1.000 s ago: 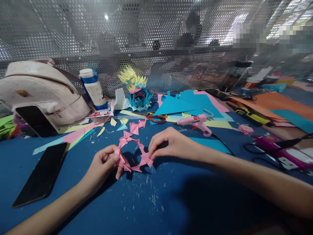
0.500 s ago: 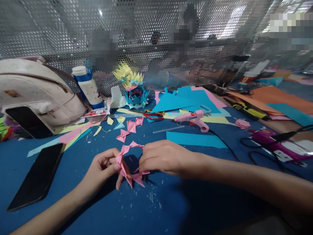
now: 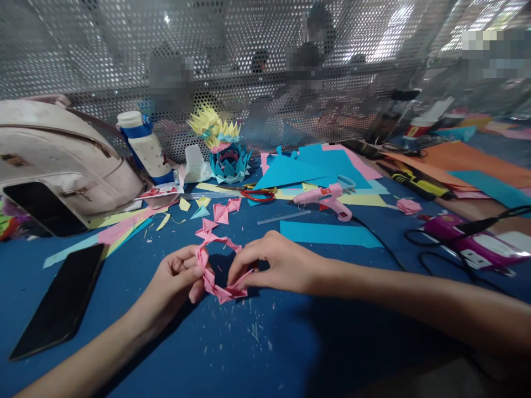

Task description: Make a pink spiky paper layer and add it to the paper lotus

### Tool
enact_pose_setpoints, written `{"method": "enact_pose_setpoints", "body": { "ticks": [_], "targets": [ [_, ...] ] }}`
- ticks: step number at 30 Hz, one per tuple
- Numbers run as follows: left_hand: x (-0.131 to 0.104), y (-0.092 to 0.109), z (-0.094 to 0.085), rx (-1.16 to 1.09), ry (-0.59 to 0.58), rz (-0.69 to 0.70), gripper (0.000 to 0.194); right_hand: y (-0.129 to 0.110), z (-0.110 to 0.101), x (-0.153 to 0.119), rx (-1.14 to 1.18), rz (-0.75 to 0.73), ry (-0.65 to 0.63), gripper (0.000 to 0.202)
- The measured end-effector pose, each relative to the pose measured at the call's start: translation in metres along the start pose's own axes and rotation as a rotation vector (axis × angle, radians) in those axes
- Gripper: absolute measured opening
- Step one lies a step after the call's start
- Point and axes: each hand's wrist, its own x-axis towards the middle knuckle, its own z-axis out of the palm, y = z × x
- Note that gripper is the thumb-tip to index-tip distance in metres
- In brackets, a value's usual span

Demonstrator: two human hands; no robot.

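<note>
A pink ring of folded paper pieces (image 3: 215, 290) is held just above the blue table, with a gap on its right side. My left hand (image 3: 178, 275) pinches the ring's left side between thumb and fingers. At the lower right of the ring, my right hand (image 3: 271, 264) grips one end, thumb and fingertips closed on it. Beyond the ring lie loose pink folded pieces (image 3: 226, 211). A pink glue gun (image 3: 326, 198) rests on its side past my right hand, near a clear glue stick (image 3: 284, 217) and a blue paper strip (image 3: 332, 234).
Two phones, one flat (image 3: 60, 301) and one leaning (image 3: 45, 209) on a pale backpack (image 3: 62, 155), are at left. Behind stand a bottle (image 3: 143, 146) and a folded-paper model (image 3: 230, 163). Red scissors (image 3: 259, 194), paper sheets (image 3: 315, 168) and a purple power strip (image 3: 468, 243) lie farther back and right.
My right hand has moved lower along the ring, its thumb now showing in a pinch. The ring has tilted and its lower edge has come up slightly. The left hand keeps its hold.
</note>
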Motion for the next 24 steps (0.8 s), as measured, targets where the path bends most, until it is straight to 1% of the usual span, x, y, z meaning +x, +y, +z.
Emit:
{"method": "enact_pose_setpoints", "body": {
  "ticks": [5,11,17,24],
  "targets": [
    [0.0,0.0,0.003,-0.029,0.113,-0.048,0.025,0.002,0.002,0.002,0.129,0.042,-0.005,0.015],
    [0.0,0.002,0.008,-0.165,0.206,-0.099,0.029,0.012,0.008,0.004,0.176,0.069,0.066,0.017],
    [0.0,0.007,0.013,-0.225,0.289,-0.121,0.036,0.017,0.013,0.008,0.343,0.156,0.048,0.014],
    [0.001,0.009,0.018,-0.268,0.405,-0.116,0.033,0.02,0.017,0.012,0.526,0.207,0.047,0.012]
  ]
}}
